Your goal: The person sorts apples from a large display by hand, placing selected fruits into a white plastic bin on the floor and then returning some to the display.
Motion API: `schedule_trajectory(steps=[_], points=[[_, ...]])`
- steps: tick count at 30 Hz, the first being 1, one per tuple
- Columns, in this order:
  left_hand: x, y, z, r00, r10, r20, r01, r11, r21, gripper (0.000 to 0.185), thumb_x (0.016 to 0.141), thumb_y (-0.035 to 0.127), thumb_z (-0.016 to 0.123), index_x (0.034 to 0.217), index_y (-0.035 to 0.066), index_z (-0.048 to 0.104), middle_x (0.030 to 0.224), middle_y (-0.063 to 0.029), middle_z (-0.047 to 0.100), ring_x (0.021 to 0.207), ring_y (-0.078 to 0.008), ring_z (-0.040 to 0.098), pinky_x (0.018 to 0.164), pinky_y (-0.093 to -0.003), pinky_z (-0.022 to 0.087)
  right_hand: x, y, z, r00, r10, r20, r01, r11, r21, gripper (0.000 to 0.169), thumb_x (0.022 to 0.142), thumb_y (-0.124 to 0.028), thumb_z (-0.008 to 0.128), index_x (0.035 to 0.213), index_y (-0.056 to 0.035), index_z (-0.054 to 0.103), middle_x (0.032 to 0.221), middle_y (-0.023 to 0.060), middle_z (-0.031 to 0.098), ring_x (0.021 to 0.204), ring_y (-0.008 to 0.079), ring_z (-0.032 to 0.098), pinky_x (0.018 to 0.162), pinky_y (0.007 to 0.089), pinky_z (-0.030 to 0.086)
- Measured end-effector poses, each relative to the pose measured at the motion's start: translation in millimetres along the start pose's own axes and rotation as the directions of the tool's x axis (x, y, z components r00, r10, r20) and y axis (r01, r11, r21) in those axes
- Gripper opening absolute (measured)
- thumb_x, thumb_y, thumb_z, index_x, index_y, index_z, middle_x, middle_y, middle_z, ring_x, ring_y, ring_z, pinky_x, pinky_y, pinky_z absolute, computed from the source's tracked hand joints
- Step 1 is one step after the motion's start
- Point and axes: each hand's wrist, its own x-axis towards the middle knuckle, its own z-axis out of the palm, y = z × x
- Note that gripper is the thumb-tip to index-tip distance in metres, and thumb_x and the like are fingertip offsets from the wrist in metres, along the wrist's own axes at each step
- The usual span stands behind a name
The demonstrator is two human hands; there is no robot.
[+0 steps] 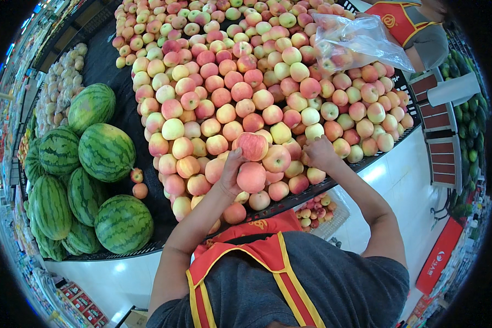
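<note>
A broad heap of red-and-yellow apples [231,131] fills the display in front of me. My left hand [230,170] is at the heap's near side, with its thumb against a red-streaked apple [252,146] that it holds. A pinkish apple [251,177] and a yellow-red apple [276,158] sit close against that hand; whether it supports them too is unclear. To the right, my right hand [320,153] reaches down into the heap with curled fingers, just below a pale yellow apple [314,131]. Its fingertips are hidden, so any grip there cannot be made out.
Several striped watermelons [106,152] lie left on the black display mat [125,102], beside bagged round produce [59,90]. Upper right, another person [428,41] is by a clear plastic bag [352,43] with apples. Below the black display edge [287,207] stands a basket [336,217] with apples.
</note>
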Motion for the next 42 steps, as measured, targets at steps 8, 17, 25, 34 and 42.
schedule_trajectory(steps=[8,17,25,34,42], points=[[-6,1,-8,0.998,0.022,0.056,-0.023,1.0,0.005,0.077,0.084,0.057,0.057,0.136,0.002,0.042,0.125,-0.018,0.055,0.105,-0.0345,0.062,0.068,-0.0518,0.06,-6,10,-3,0.999,-0.042,-0.033,0.044,0.995,0.089,0.026,0.075,-0.027,0.067,0.096,-0.0117,0.07,0.087,0.0052,0.064,0.081,0.0251,0.064,0.078,0.0386,0.046],[-27,6,-5,0.992,0.122,0.027,-0.124,0.989,0.081,0.071,0.088,0.057,0.053,0.129,-0.001,0.048,0.12,-0.0166,0.058,0.103,-0.0299,0.064,0.07,-0.0433,0.062,-4,74,-22,0.957,0.112,0.267,-0.095,-0.751,0.654,0.053,0.097,-0.048,0.044,0.115,-0.0001,0.06,0.113,0.019,0.064,0.1,0.0288,0.065,0.072,0.039,0.057],[-24,5,-14,0.991,0.135,-0.017,-0.135,0.991,0.021,0.068,0.09,0.055,0.051,0.128,-0.002,0.049,0.119,-0.0167,0.059,0.101,-0.0294,0.065,0.07,-0.0411,0.062,13,52,-14,0.959,0.282,0.031,0.014,-0.154,0.988,0.049,0.085,-0.028,0.061,0.127,-0.0047,0.051,0.118,0.0134,0.06,0.104,0.027,0.061,0.089,0.0402,0.052],[-22,7,-12,0.993,0.118,0.03,-0.12,0.99,0.069,0.072,0.086,0.057,0.056,0.128,-0.001,0.049,0.12,-0.017,0.059,0.101,-0.0307,0.065,0.074,-0.0403,0.061,34,39,-14,0.944,0.004,-0.331,0.194,0.804,0.562,0.056,0.067,-0.01,0.075,0.119,-0.011,0.056,0.112,0.0133,0.057,0.106,0.0341,0.057,0.089,0.0415,0.05],[-13,1,-25,0.997,0.082,0.004,-0.082,0.996,-0.042,0.072,0.085,0.054,0.06,0.131,0.001,0.048,0.123,-0.016,0.057,0.111,-0.0319,0.059,0.086,-0.0454,0.056,31,44,-17,0.944,-0.048,-0.325,0.202,0.866,0.458,0.052,0.065,-0.01,0.077,0.115,-0.0126,0.059,0.104,0.0111,0.057,0.098,0.0326,0.058,0.084,0.0416,0.051]])
